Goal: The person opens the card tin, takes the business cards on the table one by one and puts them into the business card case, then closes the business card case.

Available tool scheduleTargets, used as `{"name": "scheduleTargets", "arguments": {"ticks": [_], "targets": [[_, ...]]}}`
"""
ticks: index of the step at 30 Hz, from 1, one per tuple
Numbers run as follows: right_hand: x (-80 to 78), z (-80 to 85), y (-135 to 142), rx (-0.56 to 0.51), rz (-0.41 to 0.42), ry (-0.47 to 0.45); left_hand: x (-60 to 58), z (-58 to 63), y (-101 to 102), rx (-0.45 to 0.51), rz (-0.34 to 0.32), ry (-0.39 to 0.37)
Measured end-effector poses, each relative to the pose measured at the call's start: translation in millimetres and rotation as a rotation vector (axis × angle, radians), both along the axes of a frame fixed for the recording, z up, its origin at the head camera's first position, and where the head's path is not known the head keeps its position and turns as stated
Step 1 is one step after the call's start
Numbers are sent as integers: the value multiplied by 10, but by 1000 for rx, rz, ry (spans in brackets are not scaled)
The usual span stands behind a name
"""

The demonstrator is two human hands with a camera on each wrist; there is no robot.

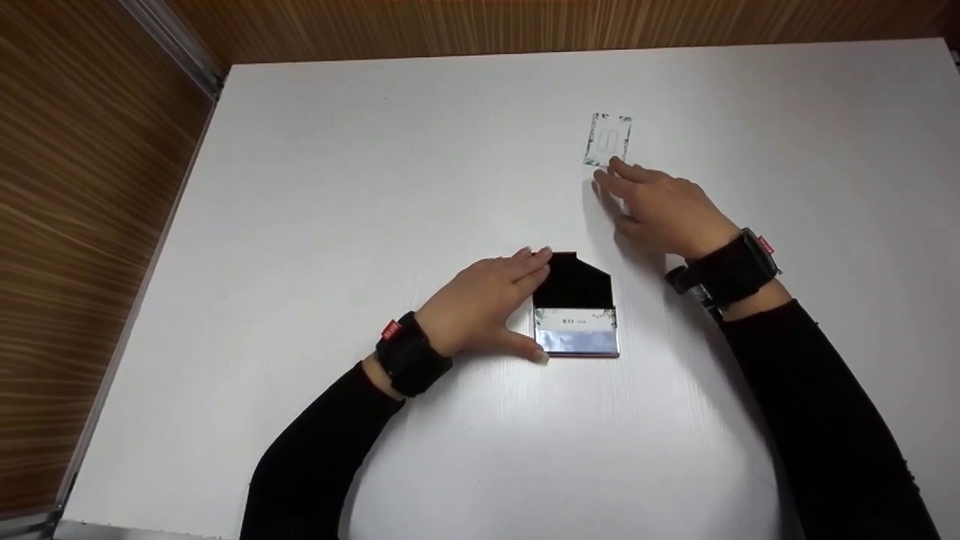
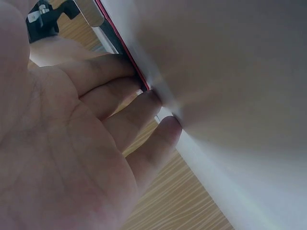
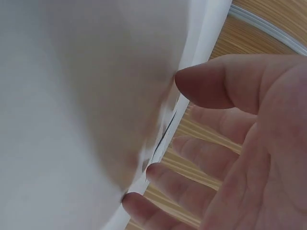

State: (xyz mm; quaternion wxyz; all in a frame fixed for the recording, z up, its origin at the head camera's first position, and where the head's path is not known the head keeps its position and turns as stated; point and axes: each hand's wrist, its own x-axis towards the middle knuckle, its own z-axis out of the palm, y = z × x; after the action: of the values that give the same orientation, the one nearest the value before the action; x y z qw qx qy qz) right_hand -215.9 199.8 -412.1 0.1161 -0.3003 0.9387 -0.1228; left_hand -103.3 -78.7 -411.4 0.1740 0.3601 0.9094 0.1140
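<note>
A black card case (image 1: 574, 281) with red edging lies with its flap laid back on the white table. A card with leafy corners shows in its lower pocket, above a shiny strip. My left hand (image 1: 487, 304) rests along the case's left side, fingertips over the flap's upper left and thumb by the bottom left corner. In the left wrist view, its fingers meet the red-edged case (image 2: 127, 50). Farther back lies a white card (image 1: 607, 140) with a green leaf border. My right hand (image 1: 667, 210) reaches to its near edge, fingers loosely extended and fingertips close to the table.
The white table (image 1: 337, 187) extends well around both hands. Wood-grain panels rise along its left side (image 1: 82, 187) and back (image 1: 525, 26). Black straps with red tags circle both wrists.
</note>
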Motion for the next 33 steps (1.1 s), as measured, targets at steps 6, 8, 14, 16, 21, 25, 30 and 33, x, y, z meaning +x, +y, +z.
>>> {"name": "scheduleTargets", "arguments": {"ticks": [6, 8, 14, 16, 21, 25, 30, 33], "targets": [[-30, -10, -23, -13, -6, 19, 10, 15, -23, 5, 3, 1], [-19, -13, -33, -23, -11, 23, 17, 22, -28, 9, 7, -4], [3, -15, -31, -47, -62, -5, 24, 31, -32, 5, 8, -4], [8, -10, -20, -51, -82, -20, 20, 26, -30, 3, 6, -3], [26, -5, 3, -63, -104, -51, 13, 21, -22, -2, 9, -8], [39, -4, 15, -95, -106, -48, 16, 23, -14, -6, 9, -11], [27, -10, 24, -126, -113, -54, 17, 22, -6, -4, 10, -14], [4, -20, 28, -149, -125, -99, 18, 21, -8, -2, 11, -17]]}}
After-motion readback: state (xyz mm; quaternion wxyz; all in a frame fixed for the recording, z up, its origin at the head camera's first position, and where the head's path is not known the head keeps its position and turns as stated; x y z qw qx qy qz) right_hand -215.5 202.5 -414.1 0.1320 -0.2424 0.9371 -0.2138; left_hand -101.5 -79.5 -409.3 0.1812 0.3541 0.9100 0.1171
